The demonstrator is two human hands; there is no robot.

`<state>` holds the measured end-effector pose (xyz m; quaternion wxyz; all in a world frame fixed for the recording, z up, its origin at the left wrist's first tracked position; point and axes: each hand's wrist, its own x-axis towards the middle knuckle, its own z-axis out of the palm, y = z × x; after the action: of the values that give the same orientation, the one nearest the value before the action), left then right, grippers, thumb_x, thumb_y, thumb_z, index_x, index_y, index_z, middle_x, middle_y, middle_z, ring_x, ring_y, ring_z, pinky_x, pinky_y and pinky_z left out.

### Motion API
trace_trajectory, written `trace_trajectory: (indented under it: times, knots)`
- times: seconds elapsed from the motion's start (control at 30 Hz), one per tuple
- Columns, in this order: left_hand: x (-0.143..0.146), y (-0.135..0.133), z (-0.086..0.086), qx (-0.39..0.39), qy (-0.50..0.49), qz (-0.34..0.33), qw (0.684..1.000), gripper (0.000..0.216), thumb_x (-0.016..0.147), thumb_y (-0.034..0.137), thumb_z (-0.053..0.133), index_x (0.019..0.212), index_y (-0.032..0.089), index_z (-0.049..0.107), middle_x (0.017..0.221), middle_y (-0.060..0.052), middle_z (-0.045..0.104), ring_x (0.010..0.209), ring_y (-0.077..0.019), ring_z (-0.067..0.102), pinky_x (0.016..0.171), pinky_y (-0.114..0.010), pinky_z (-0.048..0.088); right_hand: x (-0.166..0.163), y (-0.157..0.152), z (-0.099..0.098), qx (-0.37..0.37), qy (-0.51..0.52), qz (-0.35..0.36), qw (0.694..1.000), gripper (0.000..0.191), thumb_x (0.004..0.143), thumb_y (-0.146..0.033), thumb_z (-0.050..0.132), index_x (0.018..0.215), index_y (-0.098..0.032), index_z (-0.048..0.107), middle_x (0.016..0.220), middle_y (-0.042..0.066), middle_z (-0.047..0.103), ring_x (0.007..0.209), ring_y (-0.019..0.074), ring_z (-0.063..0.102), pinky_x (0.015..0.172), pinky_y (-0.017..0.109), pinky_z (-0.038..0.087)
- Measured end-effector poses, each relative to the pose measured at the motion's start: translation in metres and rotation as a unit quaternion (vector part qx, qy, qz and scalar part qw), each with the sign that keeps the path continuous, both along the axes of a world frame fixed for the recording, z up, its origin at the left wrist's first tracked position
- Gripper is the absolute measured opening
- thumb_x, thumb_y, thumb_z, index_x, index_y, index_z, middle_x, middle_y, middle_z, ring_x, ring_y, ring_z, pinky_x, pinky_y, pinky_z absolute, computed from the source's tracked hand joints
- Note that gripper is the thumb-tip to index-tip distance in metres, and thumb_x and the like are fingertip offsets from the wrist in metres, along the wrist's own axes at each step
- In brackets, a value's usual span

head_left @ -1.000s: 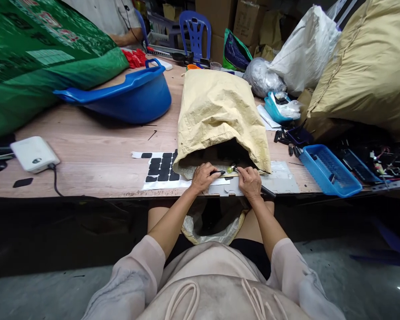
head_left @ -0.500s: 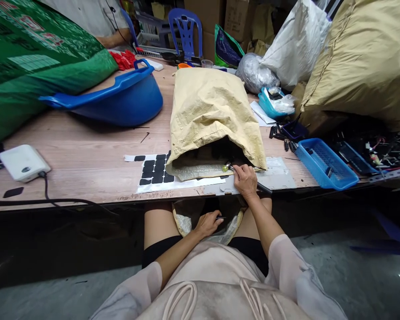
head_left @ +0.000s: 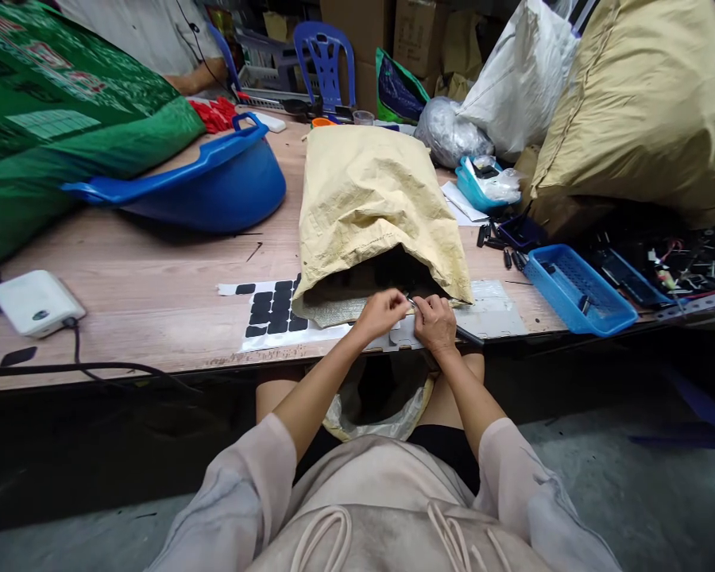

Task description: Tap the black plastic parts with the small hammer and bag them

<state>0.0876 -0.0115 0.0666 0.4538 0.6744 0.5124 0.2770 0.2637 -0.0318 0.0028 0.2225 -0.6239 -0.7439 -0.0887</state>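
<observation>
My right hand (head_left: 436, 322) is closed around a slim tool with a black handle (head_left: 469, 337), which sticks out below the palm at the table's front edge. Against its front end, my left hand (head_left: 384, 314) pinches with thumb and fingertips; what lies between them is too small and covered to make out. Just behind both hands, a tan woven sack (head_left: 375, 191) lies on the table with its dark mouth facing me. Under the hands is a white sheet with black rounded stickers (head_left: 280, 302). A second open sack (head_left: 414, 413) rests between my thighs, dark inside.
To the left are a blue basin (head_left: 214, 187), a green sack (head_left: 95, 143) and a white box (head_left: 39, 302) with a cable. On the right stand a blue basket (head_left: 577, 290), small black parts and a big tan sack (head_left: 637, 111). Another person's arm (head_left: 196, 78) shows behind.
My left hand has risen from the lap sack to the tool's front end, beside my right hand. The yellow-green piece seen at the tip is now hidden. My right hand keeps its hold.
</observation>
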Motion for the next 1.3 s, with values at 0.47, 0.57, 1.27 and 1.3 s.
trace_trajectory:
  times: [0.47,0.57,1.27,1.3]
  knots:
    - [0.037,0.066,0.010,0.049,0.230,0.113,0.965,0.028,0.087,0.035,0.071,0.110,0.021,0.078,0.108,-0.013,0.079,0.104,-0.0312,0.073,0.080,-0.034,0.054,0.001,0.000,-0.001,0.001,-0.001,0.007,1.000,0.022,0.099,-0.023,0.059,0.114,-0.021,0.075,0.097,0.010,0.064,0.092,0.0269,0.049,0.081,0.037,0.038]
    - [-0.001,0.050,-0.002,0.127,0.164,0.079,0.975,0.023,0.082,0.033,0.075,0.102,0.022,0.078,0.098,-0.006,0.077,0.090,-0.0237,0.070,0.078,-0.031,0.051,0.001,0.000,-0.001,0.008,0.004,0.007,1.000,0.021,0.099,-0.022,0.058,0.112,-0.021,0.075,0.097,0.010,0.064,0.092,0.0268,0.049,0.081,0.037,0.038]
    - [-0.051,0.009,-0.052,0.118,0.179,0.059,0.975,0.021,0.081,0.038,0.080,0.099,0.027,0.079,0.099,-0.003,0.074,0.099,-0.0238,0.063,0.090,-0.036,0.045,0.008,0.007,0.004,-0.026,0.028,0.018,0.999,0.024,0.101,-0.021,0.054,0.111,-0.020,0.075,0.098,0.009,0.064,0.091,0.0259,0.054,0.081,0.036,0.045]
    - [-0.051,0.009,-0.051,0.114,0.179,0.059,0.975,0.022,0.080,0.037,0.080,0.099,0.027,0.079,0.098,-0.002,0.074,0.099,-0.0239,0.063,0.090,-0.036,0.045,0.006,0.005,0.006,-0.025,0.047,0.021,0.998,0.026,0.102,-0.021,0.052,0.113,-0.020,0.075,0.099,0.009,0.063,0.091,0.0251,0.056,0.080,0.035,0.046]
